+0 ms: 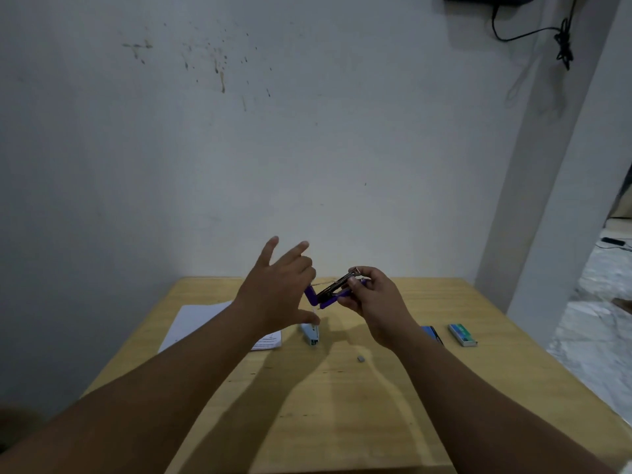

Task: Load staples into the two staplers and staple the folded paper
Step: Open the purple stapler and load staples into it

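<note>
A purple stapler is held above the wooden table, hinged wide so its metal staple channel shows. My right hand grips its base end. My left hand is at the raised purple top part, index and thumb on it, other fingers spread. A light blue stapler lies on the table just below my left hand. The white folded paper lies at the left, partly hidden by my left forearm. A green staple box rests at the right.
A dark blue flat item lies beside my right wrist. A small grey staple strip sits on the wooden table. The table stands against a white wall; its right edge borders open floor.
</note>
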